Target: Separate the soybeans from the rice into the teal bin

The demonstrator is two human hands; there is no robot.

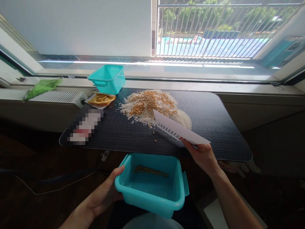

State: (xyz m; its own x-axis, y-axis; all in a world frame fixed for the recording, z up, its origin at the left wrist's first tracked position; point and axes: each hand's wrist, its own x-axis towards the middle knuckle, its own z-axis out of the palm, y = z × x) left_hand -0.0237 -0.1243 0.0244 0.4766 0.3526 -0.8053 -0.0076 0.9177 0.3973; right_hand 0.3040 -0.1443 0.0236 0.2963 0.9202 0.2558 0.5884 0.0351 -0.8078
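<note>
My left hand (105, 192) grips the left side of a teal plastic tub (152, 194), held below the table's near edge; a row of yellow beans (151, 171) lies in it. My right hand (202, 156) pinches a white slotted card (177, 128), which slants over the dark table (214, 117). The card's far corner touches a heap of white rice mixed with yellow beans (152, 106). Three loose beans (154, 136) lie near the card.
A second teal tub (108, 78) stands at the table's far left corner, beside a yellow cloth (101, 99). A blurred packet (85, 126) lies at the left. A green cloth (41, 87) rests on the radiator sill. A cable (59, 187) runs over the floor.
</note>
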